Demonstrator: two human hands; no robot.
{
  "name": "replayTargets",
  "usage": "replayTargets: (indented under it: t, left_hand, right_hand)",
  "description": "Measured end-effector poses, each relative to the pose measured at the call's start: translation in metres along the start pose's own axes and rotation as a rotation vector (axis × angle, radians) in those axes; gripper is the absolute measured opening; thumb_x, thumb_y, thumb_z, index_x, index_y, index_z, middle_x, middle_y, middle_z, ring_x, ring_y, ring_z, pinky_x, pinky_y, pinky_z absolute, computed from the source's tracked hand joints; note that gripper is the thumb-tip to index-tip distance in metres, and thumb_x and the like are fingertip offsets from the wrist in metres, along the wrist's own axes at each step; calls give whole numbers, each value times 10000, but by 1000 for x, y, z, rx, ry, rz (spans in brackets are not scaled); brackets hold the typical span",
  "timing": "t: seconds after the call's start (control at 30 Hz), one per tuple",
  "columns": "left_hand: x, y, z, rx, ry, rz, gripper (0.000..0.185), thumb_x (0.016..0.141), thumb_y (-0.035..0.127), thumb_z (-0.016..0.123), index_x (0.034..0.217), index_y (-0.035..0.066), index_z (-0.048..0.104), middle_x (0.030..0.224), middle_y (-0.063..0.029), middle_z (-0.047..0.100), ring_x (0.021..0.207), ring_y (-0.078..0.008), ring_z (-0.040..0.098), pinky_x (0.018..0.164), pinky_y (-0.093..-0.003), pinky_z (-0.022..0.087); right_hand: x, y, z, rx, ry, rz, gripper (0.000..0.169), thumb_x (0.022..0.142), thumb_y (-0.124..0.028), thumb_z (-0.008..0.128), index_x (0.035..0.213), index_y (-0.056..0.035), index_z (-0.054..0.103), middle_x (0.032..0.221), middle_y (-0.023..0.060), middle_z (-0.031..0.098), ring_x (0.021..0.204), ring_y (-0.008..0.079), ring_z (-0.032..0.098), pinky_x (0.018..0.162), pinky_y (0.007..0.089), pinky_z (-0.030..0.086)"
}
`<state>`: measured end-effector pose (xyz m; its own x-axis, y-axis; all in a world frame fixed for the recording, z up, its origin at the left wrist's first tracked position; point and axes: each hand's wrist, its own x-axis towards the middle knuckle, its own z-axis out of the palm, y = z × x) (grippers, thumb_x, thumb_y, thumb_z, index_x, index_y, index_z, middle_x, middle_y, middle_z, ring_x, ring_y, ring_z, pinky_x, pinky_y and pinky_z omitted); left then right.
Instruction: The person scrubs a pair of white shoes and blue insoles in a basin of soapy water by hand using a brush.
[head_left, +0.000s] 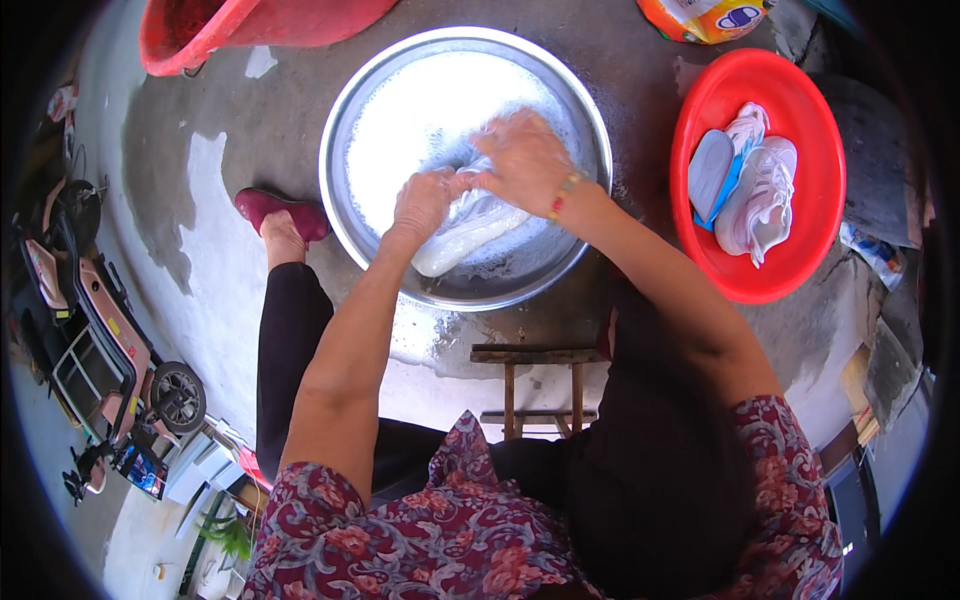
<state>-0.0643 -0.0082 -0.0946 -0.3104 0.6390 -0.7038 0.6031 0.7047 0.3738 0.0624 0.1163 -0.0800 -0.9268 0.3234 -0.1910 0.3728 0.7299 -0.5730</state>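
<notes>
A wet white shoe (471, 238) lies tilted in a round metal basin (330, 161), its pale sole towards me. White suds (420, 105) cover much of the water. My left hand (425, 201) grips the shoe's upper from the left side. My right hand (525, 159), with a beaded bracelet at the wrist, is bent over the shoe's far part. Its fingers are blurred, and whatever lies beneath them is hidden by the hand and foam.
A red basin (814, 247) on the right holds a light sneaker (757, 196), a grey insole (710, 174) and something blue. A larger red tub (315, 22) stands far left. An orange packet (705, 19) lies far right. Near me is a wooden stool (540, 355); a scooter (112, 322) stands left.
</notes>
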Motion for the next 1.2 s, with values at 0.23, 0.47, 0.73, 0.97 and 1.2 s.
replayTargets:
  t: [0.23,0.47,0.73,0.97,1.2]
  left_hand:
    - [-17,-12,26,-1290,-162,-149,576,805,430,572,1186,15,453,996,-99,574,866,-163,542,755,-273,447]
    - [-35,33,16,-1398,-311,-49,777,769,484,591,1324,41,274,1181,-114,489,1045,-189,493,888,-310,407]
    - [-73,13,12,-1408,-220,145,1060,630,674,604,1327,-32,231,1247,-137,433,1125,-222,447,954,-327,358]
    - [-94,20,5,-1570,42,-89,601,658,300,563,1095,-105,479,1026,-183,574,901,-255,581,800,-346,479]
    - [-101,7,2,-1553,150,20,796,682,496,610,1268,20,356,1144,-155,505,990,-296,536,845,-407,457]
  right_hand:
    - [-37,-5,-22,1335,424,152,714,703,-282,707,1278,-39,362,1275,134,401,1185,231,385,990,350,293]
    - [-33,3,-15,2138,8,263,542,718,-213,692,1178,-37,466,1082,82,568,996,201,553,881,350,432]
    - [-18,-15,-33,2097,207,446,463,752,-147,656,1156,-10,476,1068,97,569,983,207,559,862,352,449]
    - [-12,-31,-52,2534,38,318,709,808,-626,362,1178,-33,478,1137,129,544,1054,254,509,949,403,359]
    - [14,-57,-35,2528,-117,190,915,612,-825,381,1161,-104,507,1054,118,581,923,254,552,813,414,444]
